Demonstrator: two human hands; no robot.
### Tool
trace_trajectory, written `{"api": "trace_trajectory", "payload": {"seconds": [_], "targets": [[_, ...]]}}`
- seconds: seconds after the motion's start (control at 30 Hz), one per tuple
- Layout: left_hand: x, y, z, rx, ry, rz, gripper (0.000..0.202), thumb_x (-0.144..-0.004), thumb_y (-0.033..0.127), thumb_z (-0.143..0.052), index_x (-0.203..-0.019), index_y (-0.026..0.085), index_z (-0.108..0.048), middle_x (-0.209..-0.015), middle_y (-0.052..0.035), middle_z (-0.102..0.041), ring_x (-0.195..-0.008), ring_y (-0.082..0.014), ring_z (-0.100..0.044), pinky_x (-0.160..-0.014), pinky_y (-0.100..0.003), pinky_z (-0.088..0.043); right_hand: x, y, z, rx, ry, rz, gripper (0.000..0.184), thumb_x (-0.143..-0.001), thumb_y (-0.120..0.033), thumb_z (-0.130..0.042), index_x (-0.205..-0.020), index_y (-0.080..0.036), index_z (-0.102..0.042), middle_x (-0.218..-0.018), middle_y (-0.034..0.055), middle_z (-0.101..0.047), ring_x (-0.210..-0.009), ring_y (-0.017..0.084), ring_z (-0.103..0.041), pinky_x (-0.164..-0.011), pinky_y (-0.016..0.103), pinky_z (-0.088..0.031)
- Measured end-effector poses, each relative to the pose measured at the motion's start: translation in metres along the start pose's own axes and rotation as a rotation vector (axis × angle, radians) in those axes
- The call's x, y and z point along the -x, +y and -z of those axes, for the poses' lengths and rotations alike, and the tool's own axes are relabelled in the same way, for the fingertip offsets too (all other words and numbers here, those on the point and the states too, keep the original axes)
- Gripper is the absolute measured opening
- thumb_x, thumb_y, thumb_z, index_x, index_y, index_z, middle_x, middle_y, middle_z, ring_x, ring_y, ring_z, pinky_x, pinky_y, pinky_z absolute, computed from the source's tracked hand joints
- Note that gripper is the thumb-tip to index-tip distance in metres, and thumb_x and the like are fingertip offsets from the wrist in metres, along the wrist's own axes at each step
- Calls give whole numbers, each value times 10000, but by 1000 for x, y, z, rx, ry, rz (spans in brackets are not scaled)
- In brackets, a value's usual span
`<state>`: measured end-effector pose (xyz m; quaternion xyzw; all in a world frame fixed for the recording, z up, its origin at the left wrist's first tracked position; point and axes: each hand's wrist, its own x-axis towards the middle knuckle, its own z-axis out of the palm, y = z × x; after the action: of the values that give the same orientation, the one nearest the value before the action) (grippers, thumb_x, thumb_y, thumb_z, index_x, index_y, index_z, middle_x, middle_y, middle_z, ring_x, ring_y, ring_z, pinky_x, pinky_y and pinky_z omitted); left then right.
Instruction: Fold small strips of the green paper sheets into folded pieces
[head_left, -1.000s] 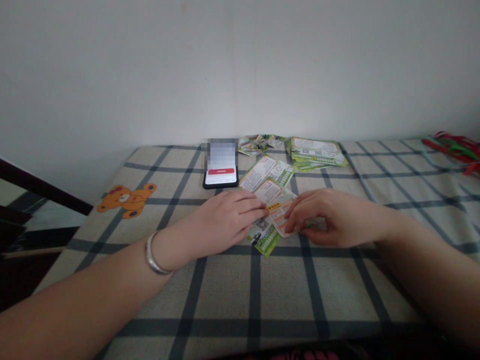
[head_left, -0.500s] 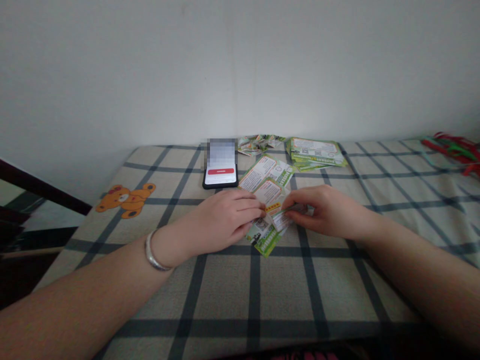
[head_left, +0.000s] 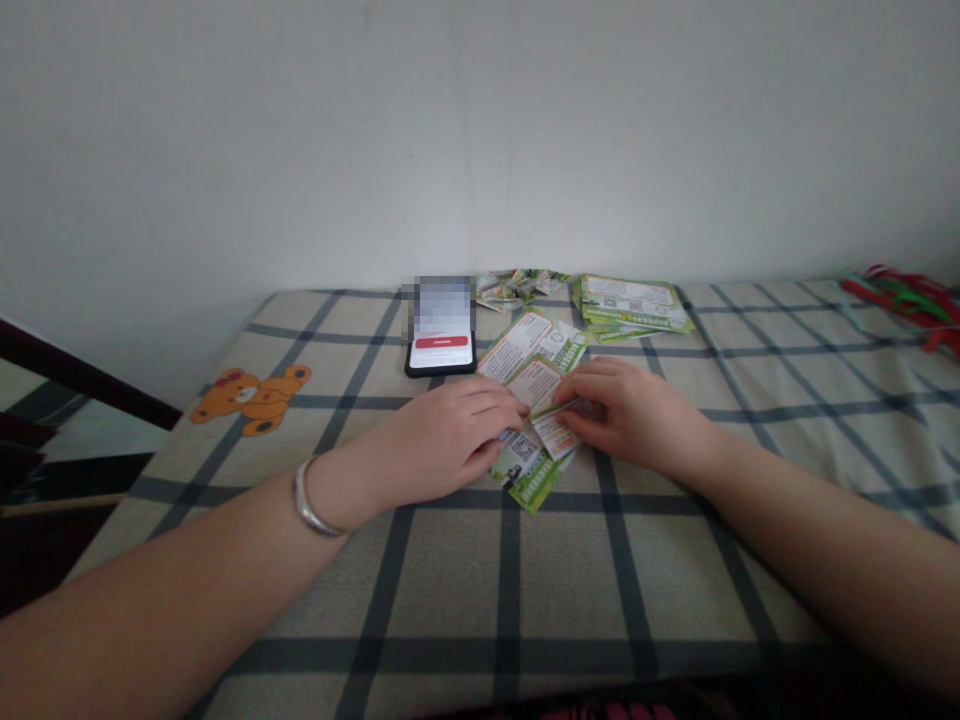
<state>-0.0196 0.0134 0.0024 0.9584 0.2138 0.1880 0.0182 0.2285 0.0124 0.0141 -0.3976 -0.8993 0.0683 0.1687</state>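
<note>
Currently the leaflet (head_left: 537, 384) sits btwn both sets of fingertips. Left hand (head_left: 450, 440) lies flat on it, fingers together, pressing down. Right hand (head_left: 637, 415) has its fingers clamped on a raised flap. If L pressure eases, the paper prob. slides and the crease goes crooked.

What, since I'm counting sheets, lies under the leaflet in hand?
Plaid cloth shows around the leaflet; the left hand and right hand hide anything else beneath.
</note>
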Motion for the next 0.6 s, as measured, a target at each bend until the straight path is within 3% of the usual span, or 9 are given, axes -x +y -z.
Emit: {"api": "trace_trajectory", "payload": {"seconds": [0.3, 0.6], "targets": [[-1, 1, 2, 73, 12, 50, 233, -850, 132, -551, -1071, 152, -620, -1108, -79, -662, -1091, -205, -583, -994, -399, -485, 0, -8, 2, 46, 30, -65, 60, -821, -180, -580, -779, -173, -622, -757, 28, -600, -731, 155, -516, -649, 255, -364], [-2, 3, 3, 65, -23, 81, 287, -847, 134, -553, -1131, 134, -591, -1142, -95, -633, -1118, -213, -559, -1021, -395, -461, -2, -9, -1, 45, 48, -77, 60, -803, -167, -585, -747, -181, -600, -752, 23, -596, -741, 158, -524, -656, 262, -374]]}}
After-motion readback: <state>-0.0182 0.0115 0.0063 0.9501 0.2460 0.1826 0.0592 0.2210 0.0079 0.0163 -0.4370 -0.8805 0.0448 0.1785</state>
